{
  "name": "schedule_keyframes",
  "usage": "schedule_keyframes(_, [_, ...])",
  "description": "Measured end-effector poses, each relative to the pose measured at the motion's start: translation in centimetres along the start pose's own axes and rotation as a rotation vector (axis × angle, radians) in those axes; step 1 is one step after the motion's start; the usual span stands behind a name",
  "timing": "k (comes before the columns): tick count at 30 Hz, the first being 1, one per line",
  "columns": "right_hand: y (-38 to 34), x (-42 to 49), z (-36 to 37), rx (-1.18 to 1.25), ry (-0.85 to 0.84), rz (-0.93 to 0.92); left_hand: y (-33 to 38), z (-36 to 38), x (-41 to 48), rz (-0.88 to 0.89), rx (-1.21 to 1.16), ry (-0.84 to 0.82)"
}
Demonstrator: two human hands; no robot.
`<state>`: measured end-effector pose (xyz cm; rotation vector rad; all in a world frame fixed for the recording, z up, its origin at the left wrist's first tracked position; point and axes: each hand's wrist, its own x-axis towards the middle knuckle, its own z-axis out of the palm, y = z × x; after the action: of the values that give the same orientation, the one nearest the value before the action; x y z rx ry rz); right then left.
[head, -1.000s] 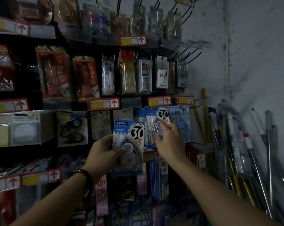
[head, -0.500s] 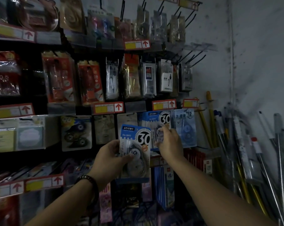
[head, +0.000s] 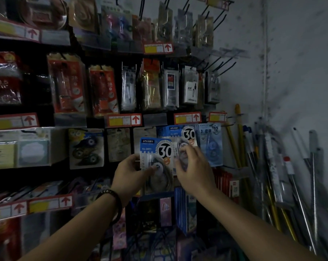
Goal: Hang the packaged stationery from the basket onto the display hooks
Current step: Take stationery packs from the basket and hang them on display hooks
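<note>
The left hand [head: 129, 175] grips a blue tape pack [head: 155, 153] by its left edge, thumb across the front, holding it upright in front of the display rack. The right hand [head: 196, 167] has bent fingers against the lower part of the matching packs on the hook [head: 185, 132], just right of the held pack; whether it pinches them is unclear. A pale blue pack [head: 211, 144] hangs beside them, under red price tags [head: 187, 118].

Stationery shop — price tags [head: 124, 120], display hooks [head: 218, 18]
</note>
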<state>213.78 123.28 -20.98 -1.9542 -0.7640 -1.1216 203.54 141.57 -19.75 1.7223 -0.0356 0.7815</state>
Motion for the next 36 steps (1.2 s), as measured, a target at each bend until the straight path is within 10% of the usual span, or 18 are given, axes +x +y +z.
schedule_keyframes(17, [0.6, -2.1, -2.0, 0.002, -0.099, 0.126, 1.7, 1.9, -1.7, 0.008, 0.039, -0.085])
schedule_keyframes(24, [2.9, 0.7, -0.9, -0.131, -0.111, 0.180, -0.9, -1.9, -2.9, 0.178, 0.600, -0.260])
schedule_keyframes(36, [3.5, 3.2, 0.6, -0.223, -0.087, 0.203, -2.5, -3.5, -2.0, 0.239, 0.849, -0.191])
